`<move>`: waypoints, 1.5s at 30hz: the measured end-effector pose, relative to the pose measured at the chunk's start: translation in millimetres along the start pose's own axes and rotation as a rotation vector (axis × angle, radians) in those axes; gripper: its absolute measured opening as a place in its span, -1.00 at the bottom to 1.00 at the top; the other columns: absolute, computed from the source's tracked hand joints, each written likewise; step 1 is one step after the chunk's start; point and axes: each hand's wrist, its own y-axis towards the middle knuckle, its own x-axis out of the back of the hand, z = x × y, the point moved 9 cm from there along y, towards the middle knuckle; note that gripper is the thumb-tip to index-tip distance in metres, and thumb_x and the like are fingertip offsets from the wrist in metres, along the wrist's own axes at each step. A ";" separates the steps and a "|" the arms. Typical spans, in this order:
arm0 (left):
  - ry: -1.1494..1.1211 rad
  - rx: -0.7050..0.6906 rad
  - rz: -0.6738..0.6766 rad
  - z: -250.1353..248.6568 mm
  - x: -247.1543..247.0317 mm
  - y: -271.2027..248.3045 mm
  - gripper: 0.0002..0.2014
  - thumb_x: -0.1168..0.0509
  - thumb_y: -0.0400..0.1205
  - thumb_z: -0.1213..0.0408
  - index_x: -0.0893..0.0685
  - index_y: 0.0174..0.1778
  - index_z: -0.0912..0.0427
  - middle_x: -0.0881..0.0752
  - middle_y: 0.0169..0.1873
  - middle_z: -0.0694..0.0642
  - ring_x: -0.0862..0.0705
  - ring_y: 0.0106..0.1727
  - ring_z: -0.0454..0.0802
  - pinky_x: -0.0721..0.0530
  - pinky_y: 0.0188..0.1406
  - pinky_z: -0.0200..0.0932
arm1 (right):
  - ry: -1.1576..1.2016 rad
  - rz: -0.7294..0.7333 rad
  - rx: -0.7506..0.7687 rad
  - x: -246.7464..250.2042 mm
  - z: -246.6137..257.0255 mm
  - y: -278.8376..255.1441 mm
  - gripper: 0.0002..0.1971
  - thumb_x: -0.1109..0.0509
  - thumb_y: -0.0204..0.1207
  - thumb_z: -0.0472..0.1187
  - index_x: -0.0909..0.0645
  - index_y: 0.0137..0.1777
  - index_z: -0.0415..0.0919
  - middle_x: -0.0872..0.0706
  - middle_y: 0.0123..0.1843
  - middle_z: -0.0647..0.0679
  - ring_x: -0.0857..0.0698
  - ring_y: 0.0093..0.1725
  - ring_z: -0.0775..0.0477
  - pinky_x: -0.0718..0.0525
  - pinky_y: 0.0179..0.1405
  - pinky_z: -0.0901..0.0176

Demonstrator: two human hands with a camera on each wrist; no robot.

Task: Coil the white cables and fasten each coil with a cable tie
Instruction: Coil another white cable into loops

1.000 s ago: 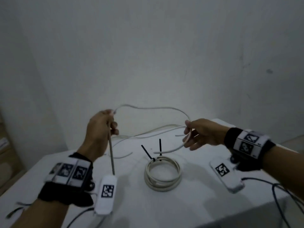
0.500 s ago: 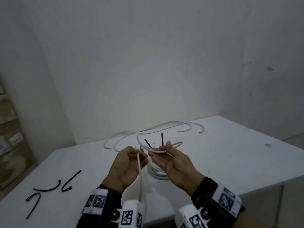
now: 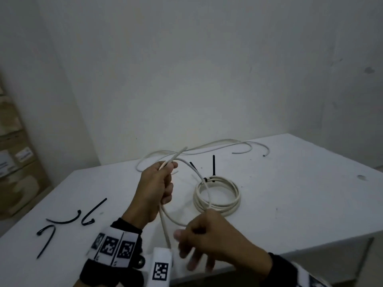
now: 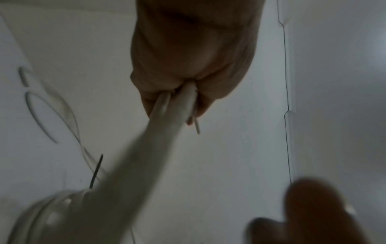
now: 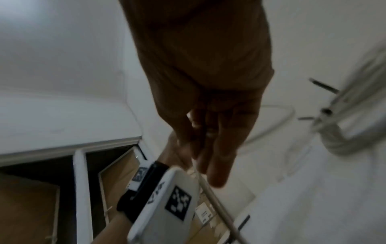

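My left hand [image 3: 163, 183] grips a bundle of white cable [image 3: 196, 172] strands in its fist above the table; the left wrist view shows the strands [image 4: 146, 148] leaving the curled fingers [image 4: 179, 102]. From there the cable arcs right and down into my right hand [image 3: 199, 233] near the front edge. That hand pinches it at the top while its other fingers [image 5: 208, 132] hang down. A finished coil [image 3: 232, 208] lies flat behind the hands, with black tie ends [image 3: 213, 164] sticking up from its far side.
Several loose black cable ties [image 3: 62, 221] lie on the left of the white table [image 3: 300, 204]. More loose white cable [image 3: 228, 145] trails along the back edge by the wall. Cardboard boxes [image 3: 16, 172] stand to the left, beyond the table.
The hands were close together with the right palm up under the cable. Now the left hand has risen with the strands and the right hand has turned over, drawing a loop toward the front edge.
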 end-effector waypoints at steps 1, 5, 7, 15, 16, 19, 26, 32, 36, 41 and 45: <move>0.039 -0.014 0.037 -4.3 1.7 1.8 -0.81 -0.13 0.75 0.29 -0.61 0.06 0.30 -0.27 -0.63 -0.06 -0.18 -0.67 -0.16 -0.13 -0.68 -0.37 | -0.140 -0.106 0.107 14.7 14.6 -3.4 -0.66 -0.36 0.54 0.07 -0.73 -0.22 -0.20 -0.82 -0.24 -0.11 -0.79 -0.33 0.03 -0.64 -0.50 0.27; 0.123 -0.057 0.171 -17.2 1.5 2.1 -0.68 -0.15 0.73 0.15 -0.66 0.06 0.35 -0.24 -0.57 -0.01 -0.13 -0.60 -0.11 -0.01 -0.54 -0.23 | -0.424 -0.681 0.585 86.2 85.4 -25.7 -0.78 -0.33 0.50 0.08 -0.68 -0.11 -0.04 -0.72 -0.24 0.13 -0.67 -0.21 0.14 -0.58 -0.22 0.34; 0.141 -0.072 0.213 -22.4 -1.5 1.3 -0.62 -0.10 0.74 0.10 -0.68 0.04 0.34 -0.23 -0.55 0.01 -0.14 -0.57 -0.10 -0.02 -0.52 -0.18 | -0.555 -0.660 0.601 97.1 100.2 -9.9 -0.67 -0.27 0.57 0.08 -0.61 0.23 -0.06 -0.71 0.12 0.09 -0.64 0.11 0.14 -0.56 0.07 0.31; 0.186 -0.182 0.269 -44.1 -4.1 -0.2 -0.63 -0.06 0.76 0.22 -0.73 -0.21 0.17 -0.35 -0.53 0.12 -0.21 -0.59 -0.07 -0.14 -0.60 -0.25 | -0.936 -0.356 0.410 79.6 91.6 61.1 -0.62 -0.04 0.72 -0.03 -0.62 0.11 -0.25 -0.76 -0.10 -0.14 -0.68 -0.12 -0.15 -0.62 -0.05 -0.10; 0.178 -0.190 0.262 -44.8 -1.3 -0.5 -0.61 -0.06 0.77 0.24 -0.73 -0.25 0.16 -0.37 -0.54 0.13 -0.23 -0.60 -0.07 -0.17 -0.61 -0.26 | -0.969 -0.346 0.409 78.8 90.5 63.7 -0.63 -0.04 0.72 -0.04 -0.60 0.03 -0.27 -0.75 -0.13 -0.15 -0.67 -0.15 -0.15 -0.62 -0.08 -0.09; 0.133 -0.224 0.217 -48.7 11.3 -0.6 -0.64 -0.06 0.76 0.29 -0.73 -0.18 0.24 -0.50 -0.55 0.17 -0.34 -0.61 -0.03 -0.30 -0.65 -0.26 | -0.911 -0.339 0.380 81.2 80.6 68.6 -0.66 -0.06 0.72 -0.06 -0.58 -0.07 -0.23 -0.72 -0.24 -0.08 -0.64 -0.24 -0.11 -0.61 -0.15 0.00; -0.071 -0.172 0.149 -46.0 41.0 -6.2 -0.68 0.04 0.77 0.29 -0.56 -0.11 0.35 -0.79 -0.16 0.42 -0.76 -0.32 0.27 -0.71 -0.50 -0.07 | -0.048 -0.439 0.228 116.6 27.9 71.5 -0.70 -0.15 0.68 -0.21 -0.64 -0.14 -0.35 -0.62 -0.44 -0.14 -0.62 -0.56 0.01 -0.69 -0.50 0.10; 0.042 -0.173 0.178 -21.5 43.7 -12.5 -0.75 0.01 0.74 0.37 -0.52 -0.12 0.37 -0.78 0.00 0.37 -0.77 -0.13 0.42 -0.74 -0.38 0.04 | 0.194 -0.474 0.252 106.4 20.2 76.6 -0.74 -0.18 0.68 -0.23 -0.66 -0.13 -0.28 -0.42 -0.47 -0.07 -0.42 -0.50 -0.02 -0.36 -0.66 0.27; 0.195 -0.020 0.234 -12.5 46.5 -9.3 -0.61 -0.19 0.38 0.39 -0.61 0.14 0.26 -0.77 0.00 0.35 -0.77 -0.16 0.42 -0.74 -0.35 0.07 | -0.112 -0.490 0.368 109.2 41.7 75.9 -0.75 -0.22 0.66 -0.20 -0.65 -0.22 -0.08 -0.46 -0.48 0.08 -0.41 -0.40 -0.03 -0.37 -0.44 0.20; 0.492 -0.092 0.155 -37.9 30.8 3.9 -0.79 -0.34 0.55 0.21 -0.70 0.10 0.02 -0.80 -0.02 0.09 -0.80 -0.05 0.08 -0.74 -0.04 0.10 | -0.293 -0.465 0.429 100.3 60.1 77.1 -0.77 -0.23 0.66 -0.19 -0.67 -0.17 -0.11 -0.46 -0.53 0.05 -0.42 -0.46 -0.05 -0.39 -0.38 0.15; 0.532 -0.064 0.189 -30.5 17.4 -4.2 -0.73 -0.19 0.72 0.12 -0.75 -0.03 0.17 -0.83 -0.15 0.11 -0.82 -0.22 0.16 -0.77 -0.24 0.06 | -0.313 -0.580 0.445 114.4 67.1 72.9 -0.75 -0.22 0.67 -0.19 -0.72 -0.09 -0.20 -0.48 -0.52 0.13 -0.46 -0.54 0.16 -0.37 -0.47 0.37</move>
